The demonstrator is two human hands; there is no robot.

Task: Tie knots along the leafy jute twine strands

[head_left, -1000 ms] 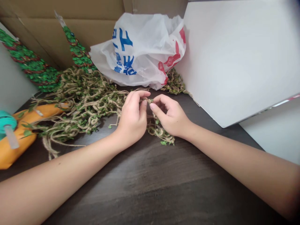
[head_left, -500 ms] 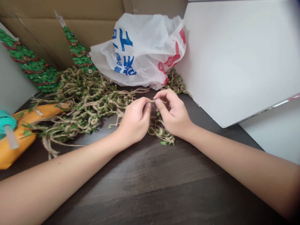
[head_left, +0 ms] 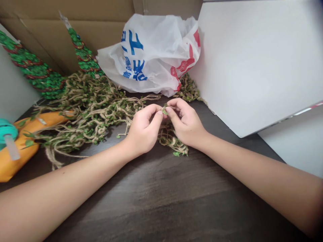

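Between my two hands runs a length of leafy jute twine (head_left: 174, 138), tan cord with small green leaves, its lower part lying on the dark table under my right hand. My left hand (head_left: 145, 127) pinches the cord between thumb and forefinger. Right beside it, my right hand (head_left: 188, 122) pinches the same cord, with its other fingers curled. A green leaf (head_left: 165, 110) shows between the fingertips. To the left spreads a large heap of the same leafy twine (head_left: 93, 114), with loose cord ends trailing toward my left forearm.
A white plastic bag (head_left: 161, 53) with blue and red print lies at the back. Green tinsel trees (head_left: 32, 69) stand at the left. An orange packet (head_left: 15, 161) and a teal bottle top (head_left: 7, 131) lie near left. A white panel (head_left: 259, 64) rises at the right.
A green leaf now shows between my fingertips, where mostly bare cord was visible before. Both hands have shifted slightly, keeping their pinch on the twine.
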